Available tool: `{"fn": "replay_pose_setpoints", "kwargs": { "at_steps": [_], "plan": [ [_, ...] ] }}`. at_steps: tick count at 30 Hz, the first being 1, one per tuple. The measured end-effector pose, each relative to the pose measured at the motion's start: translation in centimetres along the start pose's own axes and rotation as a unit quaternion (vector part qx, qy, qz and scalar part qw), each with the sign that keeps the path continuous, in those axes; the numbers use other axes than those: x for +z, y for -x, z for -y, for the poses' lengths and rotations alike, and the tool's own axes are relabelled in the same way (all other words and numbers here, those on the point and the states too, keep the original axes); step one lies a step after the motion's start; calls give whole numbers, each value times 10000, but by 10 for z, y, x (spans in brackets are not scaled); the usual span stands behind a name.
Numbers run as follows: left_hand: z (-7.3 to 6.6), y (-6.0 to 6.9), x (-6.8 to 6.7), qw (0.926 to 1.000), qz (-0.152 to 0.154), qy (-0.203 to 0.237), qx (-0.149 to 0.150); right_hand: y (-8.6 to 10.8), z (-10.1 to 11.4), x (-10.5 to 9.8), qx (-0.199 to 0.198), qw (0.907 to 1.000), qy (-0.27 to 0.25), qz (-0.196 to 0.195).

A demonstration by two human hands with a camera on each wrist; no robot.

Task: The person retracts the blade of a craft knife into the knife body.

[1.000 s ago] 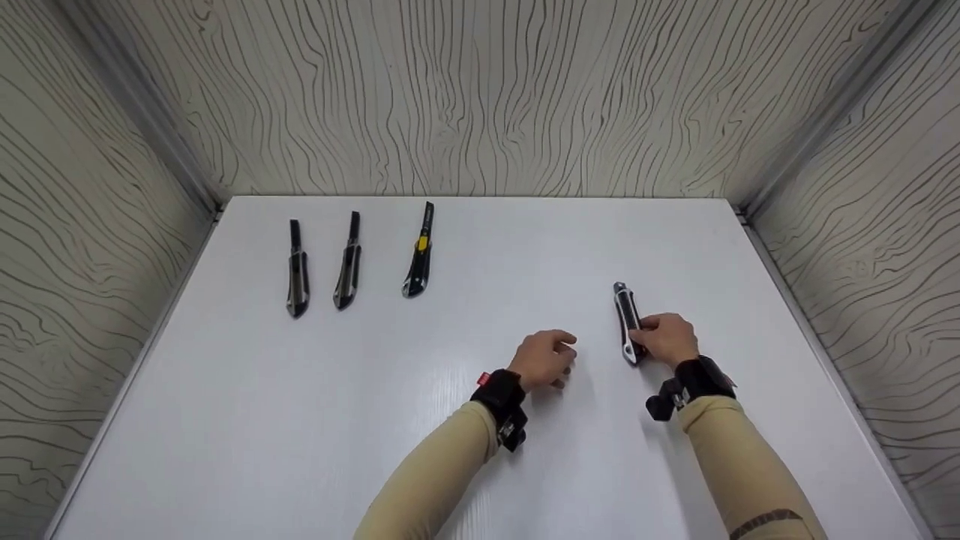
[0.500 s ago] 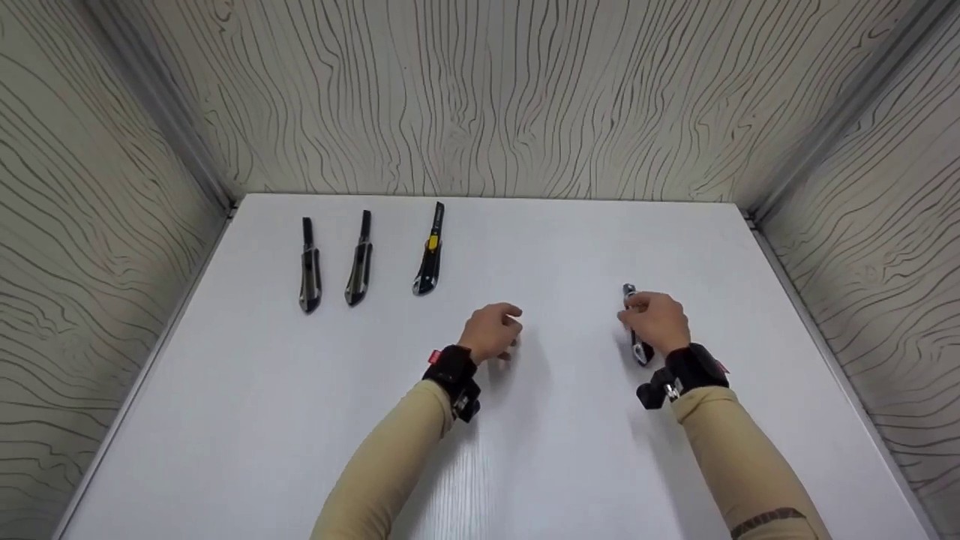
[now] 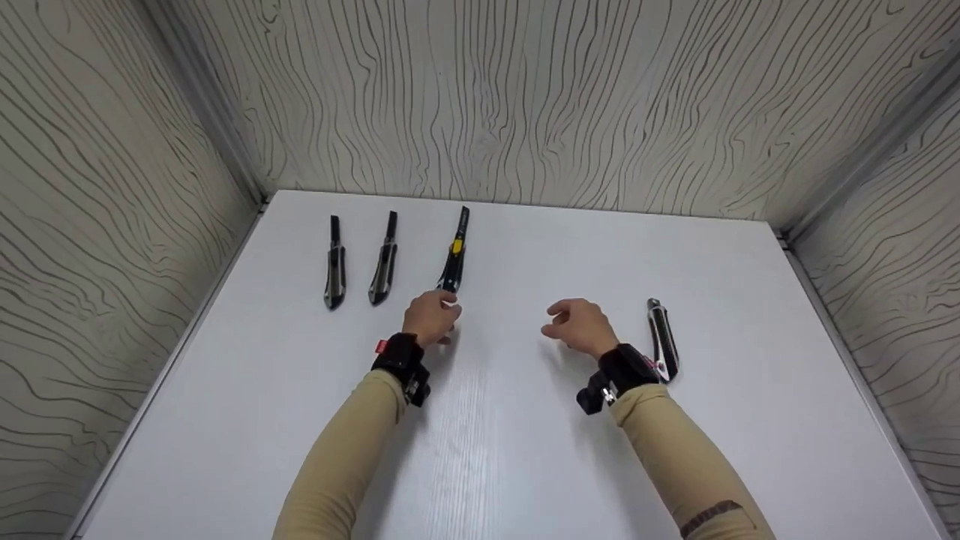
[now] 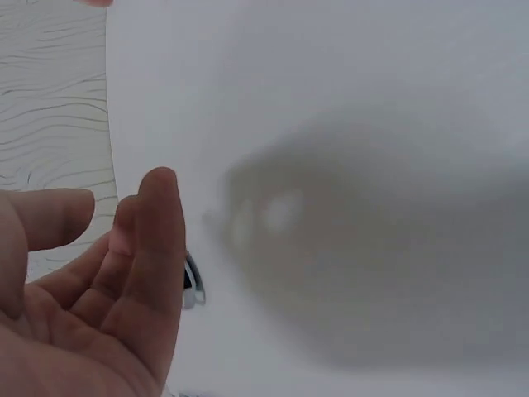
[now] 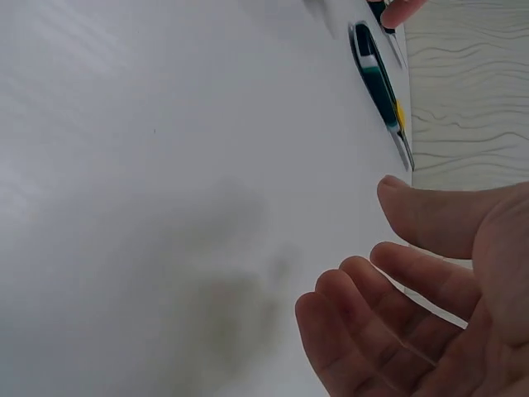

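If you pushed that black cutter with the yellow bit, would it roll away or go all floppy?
The black cutter probably wouldn't roll: it's long and lies on its side, so it might slide or spin. Its solid-looking handle suggests it would stay stiff. The shiny white table may let it slip easily.

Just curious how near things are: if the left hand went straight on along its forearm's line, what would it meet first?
Probably the yellow-and-black knife: in the head view, its near end lies just ahead of the left hand. Depth is unclear, so the hand might pass above it.
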State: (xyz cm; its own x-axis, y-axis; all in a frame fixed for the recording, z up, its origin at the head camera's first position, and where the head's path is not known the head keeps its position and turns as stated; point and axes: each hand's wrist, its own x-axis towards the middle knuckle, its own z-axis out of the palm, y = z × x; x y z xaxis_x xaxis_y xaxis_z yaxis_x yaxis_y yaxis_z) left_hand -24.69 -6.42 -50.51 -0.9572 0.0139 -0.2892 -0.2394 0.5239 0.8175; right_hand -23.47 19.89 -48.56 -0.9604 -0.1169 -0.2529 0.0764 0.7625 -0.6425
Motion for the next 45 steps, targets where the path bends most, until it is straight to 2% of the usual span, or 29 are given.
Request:
{"fn": "replay_pose_setpoints", "kwargs": {
  "at_steps": [5,12,17,24,27,32,36,45],
  "plan": [
    [4,-10,-8,9990,-298,-329,-59,-3,8,11,46,10000,45,66],
    [8,-25,-16,9947,-718,-662,-309,-6,16,20,-135,9997,167,105],
    [7,-37,-12,9920,-829,-932,-203,-7,18,23,-146,9993,326,69],
    [6,-49,-1,9822,-1064,-1516,-307,-9,20,27,-222,9990,349,180],
    [1,-52,3,9794,-1170,-1613,-343,-10,20,26,-222,9991,304,178],
    [-4,-61,11,9785,-1187,-1638,-390,-11,19,23,-134,9995,262,140],
    [-6,-65,15,9745,-1331,-1761,-403,-11,19,24,-78,9996,113,246],
    [6,-77,17,9641,-1541,-2160,-88,-10,16,23,29,9995,-44,313]
  ]
}}
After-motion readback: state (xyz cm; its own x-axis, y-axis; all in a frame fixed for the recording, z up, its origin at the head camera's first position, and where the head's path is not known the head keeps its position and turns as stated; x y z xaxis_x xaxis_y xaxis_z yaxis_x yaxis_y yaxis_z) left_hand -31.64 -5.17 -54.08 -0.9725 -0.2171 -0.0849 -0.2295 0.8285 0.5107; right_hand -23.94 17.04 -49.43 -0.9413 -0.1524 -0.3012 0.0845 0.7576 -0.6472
